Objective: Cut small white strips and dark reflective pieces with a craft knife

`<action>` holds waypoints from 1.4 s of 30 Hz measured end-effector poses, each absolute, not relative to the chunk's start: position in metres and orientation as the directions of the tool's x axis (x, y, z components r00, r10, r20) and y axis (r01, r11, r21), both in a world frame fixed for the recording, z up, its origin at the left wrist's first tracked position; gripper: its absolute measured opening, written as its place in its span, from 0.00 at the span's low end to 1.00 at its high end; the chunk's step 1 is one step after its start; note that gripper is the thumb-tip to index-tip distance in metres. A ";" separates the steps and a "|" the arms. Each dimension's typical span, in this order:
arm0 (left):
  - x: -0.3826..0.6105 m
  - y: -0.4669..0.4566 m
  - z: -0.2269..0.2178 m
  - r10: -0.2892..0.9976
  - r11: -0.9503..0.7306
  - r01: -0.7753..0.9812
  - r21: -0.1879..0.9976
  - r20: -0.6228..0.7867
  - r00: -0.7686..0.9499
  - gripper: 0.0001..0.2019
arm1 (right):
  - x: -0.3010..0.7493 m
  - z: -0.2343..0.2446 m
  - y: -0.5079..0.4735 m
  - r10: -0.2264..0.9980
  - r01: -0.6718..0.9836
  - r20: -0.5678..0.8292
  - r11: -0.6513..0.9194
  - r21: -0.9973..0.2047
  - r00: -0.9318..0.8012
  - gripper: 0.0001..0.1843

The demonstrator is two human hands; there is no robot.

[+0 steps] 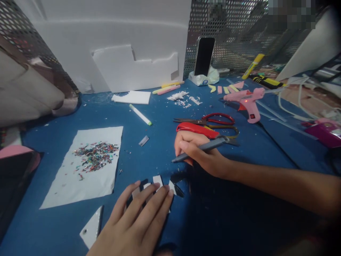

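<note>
My left hand (pixel 142 217) lies with its fingers stretched over several small flat pieces in white and black. One white piece (pixel 157 181) pokes out beyond the fingertips, and a black-and-white piece (pixel 176 188) sits just right of them. My fingers cover much of the rest. In my right hand (pixel 198 151) is a slim dark grey pen-shaped tool (pixel 213 144), its narrow tip pointing left and down over the blue table (pixel 160 153); the exact kind is unclear. Beside my left wrist lies a white triangular piece (pixel 92 227) with a hole.
Colourful fragments (pixel 97 156) are heaped on a white paper (pixel 74 192) at the left. Behind my right hand lie red-handled scissors (pixel 220 117) and a red-handled tool (pixel 197 128). A pink glue gun (pixel 247 101), a phone (pixel 204 57) and a white marker (pixel 140 114) are farther back.
</note>
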State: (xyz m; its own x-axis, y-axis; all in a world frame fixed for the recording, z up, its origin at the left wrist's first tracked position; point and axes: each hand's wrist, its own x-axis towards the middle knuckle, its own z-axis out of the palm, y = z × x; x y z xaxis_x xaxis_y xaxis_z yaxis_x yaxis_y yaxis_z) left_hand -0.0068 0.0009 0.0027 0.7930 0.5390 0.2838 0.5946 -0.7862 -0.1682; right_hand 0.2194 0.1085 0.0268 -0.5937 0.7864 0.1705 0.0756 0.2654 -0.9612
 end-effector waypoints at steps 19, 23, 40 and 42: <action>-0.003 0.004 0.004 0.544 -0.782 0.598 -0.176 0.275 0.793 0.35 | 0.219 0.029 0.100 0.747 0.111 0.148 0.285 -0.952 -0.648 0.15; -0.003 0.005 0.004 0.543 -0.780 0.596 -0.192 0.267 0.796 0.36 | 0.219 0.030 0.100 0.746 0.189 0.129 0.326 -0.926 -0.653 0.18; -0.003 0.005 0.003 0.537 -0.785 0.596 -0.168 0.293 0.791 0.36 | 0.217 0.029 0.101 0.723 0.213 0.040 0.256 -0.943 -0.690 0.19; -0.002 0.006 0.007 0.531 -0.788 0.591 -0.175 0.292 0.795 0.35 | 0.217 0.029 0.101 0.738 0.208 0.058 0.264 -0.942 -0.672 0.18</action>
State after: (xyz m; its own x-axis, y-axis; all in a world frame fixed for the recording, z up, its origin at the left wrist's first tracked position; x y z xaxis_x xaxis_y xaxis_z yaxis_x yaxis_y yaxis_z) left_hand -0.0021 0.0060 0.0066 0.7953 0.5311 0.2924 0.5906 -0.7877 -0.1754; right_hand 0.2172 0.1009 0.0290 -0.6725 0.7378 0.0582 0.2079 0.2638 -0.9419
